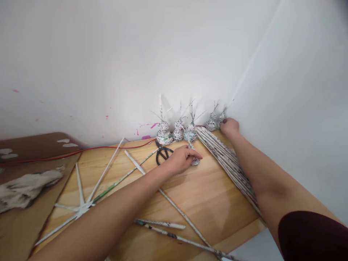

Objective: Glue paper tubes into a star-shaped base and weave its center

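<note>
My left hand (181, 160) is closed on a small woven paper gourd (195, 162) near the middle of the table, and its fingers cover part of it. At the far right corner, my right hand (231, 127) grips another small woven gourd (222, 116) beside the wall. Just left of that one stands a slightly larger woven gourd (211, 124). Several more line the wall behind my left hand, among them a large one with a green patch (164, 135). Paper ends stick up from their tops. Black-handled scissors (160, 156) lie partly behind my left hand.
A bundle of rolled paper sticks (225, 159) runs diagonally beneath my right arm. Star-shaped crossed paper strips (83, 208) and loose paper sticks (185, 217) lie on the wooden table (212, 192). Left are cardboard (24, 232), a stained cloth (29, 188) and a red cord (100, 148).
</note>
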### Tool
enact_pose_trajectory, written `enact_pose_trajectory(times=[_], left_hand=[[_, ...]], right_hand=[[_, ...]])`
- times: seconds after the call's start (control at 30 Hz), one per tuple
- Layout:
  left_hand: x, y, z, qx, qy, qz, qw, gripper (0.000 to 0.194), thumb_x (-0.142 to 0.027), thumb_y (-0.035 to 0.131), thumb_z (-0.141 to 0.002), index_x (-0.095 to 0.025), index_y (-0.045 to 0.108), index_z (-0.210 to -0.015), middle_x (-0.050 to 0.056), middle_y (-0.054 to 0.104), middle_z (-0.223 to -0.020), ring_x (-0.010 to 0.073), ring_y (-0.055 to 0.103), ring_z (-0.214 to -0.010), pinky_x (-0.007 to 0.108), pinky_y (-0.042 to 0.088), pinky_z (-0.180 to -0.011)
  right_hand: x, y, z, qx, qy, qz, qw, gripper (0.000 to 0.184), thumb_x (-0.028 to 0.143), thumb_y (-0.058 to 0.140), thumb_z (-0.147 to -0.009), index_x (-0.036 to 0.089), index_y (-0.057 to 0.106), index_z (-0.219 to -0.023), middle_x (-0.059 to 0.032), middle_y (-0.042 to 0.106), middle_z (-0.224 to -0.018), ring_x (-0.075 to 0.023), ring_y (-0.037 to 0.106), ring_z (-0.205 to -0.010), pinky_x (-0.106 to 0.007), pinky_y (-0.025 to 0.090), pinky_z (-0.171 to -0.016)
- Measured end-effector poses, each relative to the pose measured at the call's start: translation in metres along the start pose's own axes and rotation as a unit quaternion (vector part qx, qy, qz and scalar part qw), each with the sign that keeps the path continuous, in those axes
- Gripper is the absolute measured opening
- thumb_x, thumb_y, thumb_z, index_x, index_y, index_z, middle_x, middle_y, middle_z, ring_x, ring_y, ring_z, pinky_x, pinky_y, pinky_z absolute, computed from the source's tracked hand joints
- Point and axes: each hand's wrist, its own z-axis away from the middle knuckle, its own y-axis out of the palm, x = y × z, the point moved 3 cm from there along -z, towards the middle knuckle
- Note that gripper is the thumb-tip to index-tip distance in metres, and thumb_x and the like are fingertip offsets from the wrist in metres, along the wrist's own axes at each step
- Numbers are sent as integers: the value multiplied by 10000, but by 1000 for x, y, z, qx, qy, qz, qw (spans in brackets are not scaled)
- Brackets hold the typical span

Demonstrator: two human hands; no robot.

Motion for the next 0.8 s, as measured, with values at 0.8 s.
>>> enact_pose_trajectory(times=[0.8], left_hand=[[-52,-23,22,-83,109,10,991,323,-9,498,-785,-203,743,-705,60,650,-1099,209,534,-1244,318,436,-1021]], right_hand=[[58,-75,193,253,-324,-371,833,271,383,722,-717,180,653,-883,21,615,-738,-87,465,-549,-219,360,-500]])
